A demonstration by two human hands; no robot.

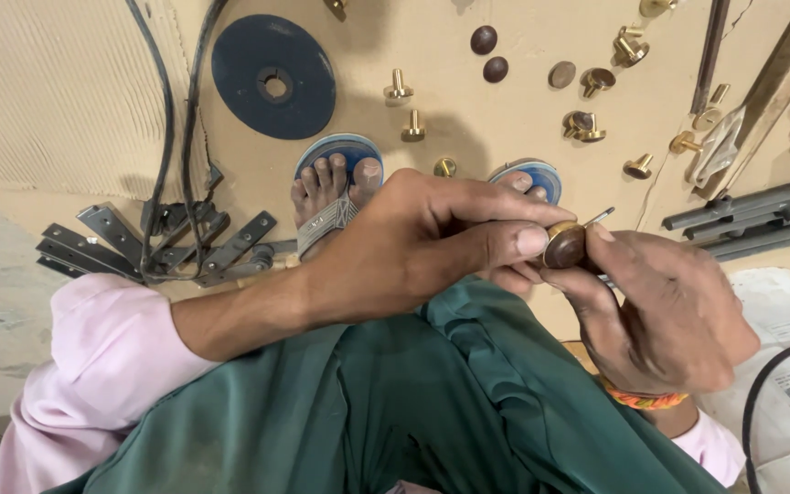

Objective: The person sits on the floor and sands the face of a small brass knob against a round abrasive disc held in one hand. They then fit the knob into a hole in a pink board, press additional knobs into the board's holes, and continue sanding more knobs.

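Pinched in the left hand (pixel 422 242), 1 knob (pixel 564 244) meets a thin tool (pixel 599 217) gripped by the right hand (pixel 674 316); many knobs (pixel 587 126) lie on the floor (pixel 468 128), apparently awaiting work.

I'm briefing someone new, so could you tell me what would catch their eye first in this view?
Centre frame, the left hand and right hand pinch a small round brown knob between them. Beyond, brass knobs lie scattered over the tan floor, and a dark blue disc lies at upper left.
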